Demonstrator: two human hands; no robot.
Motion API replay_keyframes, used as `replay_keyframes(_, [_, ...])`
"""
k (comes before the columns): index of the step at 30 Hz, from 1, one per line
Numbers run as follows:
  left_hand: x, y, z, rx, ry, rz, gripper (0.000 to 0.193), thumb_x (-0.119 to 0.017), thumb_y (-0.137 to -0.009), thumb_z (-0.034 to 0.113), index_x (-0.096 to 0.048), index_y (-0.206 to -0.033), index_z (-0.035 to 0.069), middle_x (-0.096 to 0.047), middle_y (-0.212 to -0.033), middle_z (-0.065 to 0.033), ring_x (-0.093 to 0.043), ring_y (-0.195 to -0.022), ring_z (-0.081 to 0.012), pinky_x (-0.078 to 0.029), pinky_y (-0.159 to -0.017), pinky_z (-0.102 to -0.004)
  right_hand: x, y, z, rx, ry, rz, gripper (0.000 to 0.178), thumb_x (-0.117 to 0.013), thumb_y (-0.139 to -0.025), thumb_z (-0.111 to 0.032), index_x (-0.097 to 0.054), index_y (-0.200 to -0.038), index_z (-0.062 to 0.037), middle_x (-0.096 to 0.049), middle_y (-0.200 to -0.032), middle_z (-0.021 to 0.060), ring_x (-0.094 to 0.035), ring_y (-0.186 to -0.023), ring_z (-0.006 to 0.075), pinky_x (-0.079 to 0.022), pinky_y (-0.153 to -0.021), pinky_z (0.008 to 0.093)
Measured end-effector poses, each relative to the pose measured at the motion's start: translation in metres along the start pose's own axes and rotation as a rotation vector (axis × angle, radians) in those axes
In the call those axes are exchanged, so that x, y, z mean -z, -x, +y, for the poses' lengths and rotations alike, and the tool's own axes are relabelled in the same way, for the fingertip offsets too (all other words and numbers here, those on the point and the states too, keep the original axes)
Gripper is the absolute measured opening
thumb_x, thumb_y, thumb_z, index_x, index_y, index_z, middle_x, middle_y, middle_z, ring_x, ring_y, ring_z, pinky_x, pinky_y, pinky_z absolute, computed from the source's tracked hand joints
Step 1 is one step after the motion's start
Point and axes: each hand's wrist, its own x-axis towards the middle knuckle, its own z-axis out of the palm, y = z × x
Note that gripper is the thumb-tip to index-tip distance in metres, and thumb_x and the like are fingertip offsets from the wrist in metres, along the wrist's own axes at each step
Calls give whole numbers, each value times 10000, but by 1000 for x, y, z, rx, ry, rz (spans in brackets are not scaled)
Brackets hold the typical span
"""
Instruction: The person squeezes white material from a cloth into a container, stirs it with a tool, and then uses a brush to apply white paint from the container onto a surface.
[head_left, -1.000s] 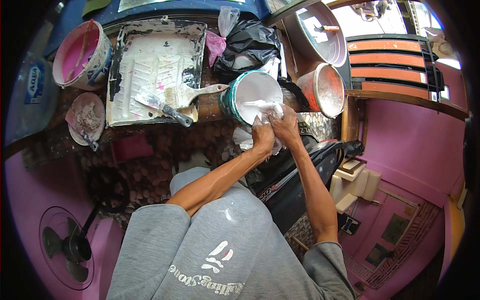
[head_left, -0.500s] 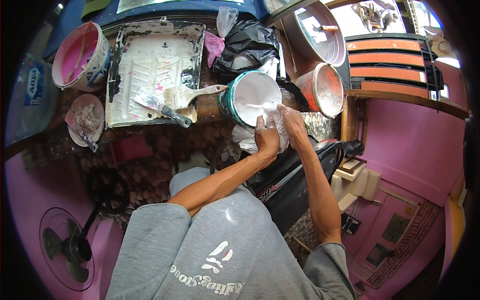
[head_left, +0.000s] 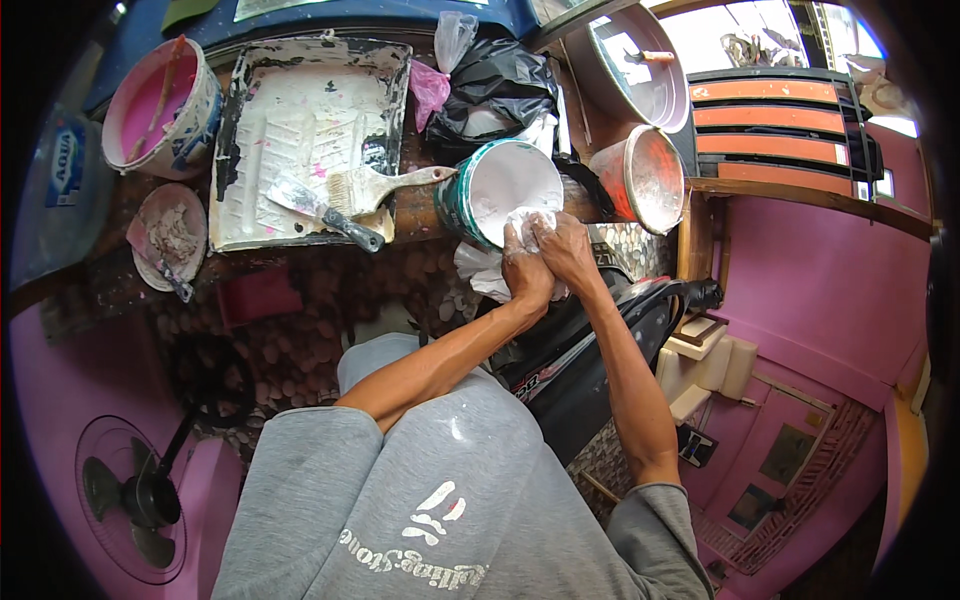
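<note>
A green-sided bucket (head_left: 507, 190), coated white inside, stands tilted toward me at the table's near edge. At its near rim both my hands are closed on a crumpled, thin white plastic bag (head_left: 484, 272), which bunches between them and hangs below the rim. My left hand (head_left: 526, 268) grips it from the left, and my right hand (head_left: 564, 246) pinches it close beside. Some fingertips are hidden in the folds. Left of the bucket, a paint brush (head_left: 385, 190) and a putty knife (head_left: 325, 214) lie on a white-crusted paint tray (head_left: 228, 210).
A bucket of pink paint (head_left: 207, 110) with a stick and a bowl (head_left: 199, 240) stand at the left. A black plastic bag (head_left: 505, 85) lies behind the green bucket, and an orange-stained pail (head_left: 655, 180) stands right of it. A motorcycle (head_left: 600, 350) stands below the table.
My hands have drawn together at the bucket's near rim, bunching the white plastic bag between them. The white strip that stuck out over the bucket's mouth is no longer visible.
</note>
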Motion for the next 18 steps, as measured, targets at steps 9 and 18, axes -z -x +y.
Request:
replay_keyframes(9, [3,-2,7,-119,-160,-21,287,-450,-988,240,-521,-1069,-27,-616,-955,-170,-578,-854,-234,-461,-740,-370,-10,3,31,30,-79,-24,200,-574,-868,-158,-602,-840,38,-605,-727,235,-595,-662,413,-467,-595,449])
replay_keyframes(18, [1,9,-2,124,-192,57,373,-419,-986,297,-506,-1030,-63,-596,-940,-331,-585,-910,-465,-439,-762,-483,-8,3,19,-121,-182,54,206,-553,-891,-148,-595,-870,53,-608,-796,273,-607,-771,422,-463,-662,465])
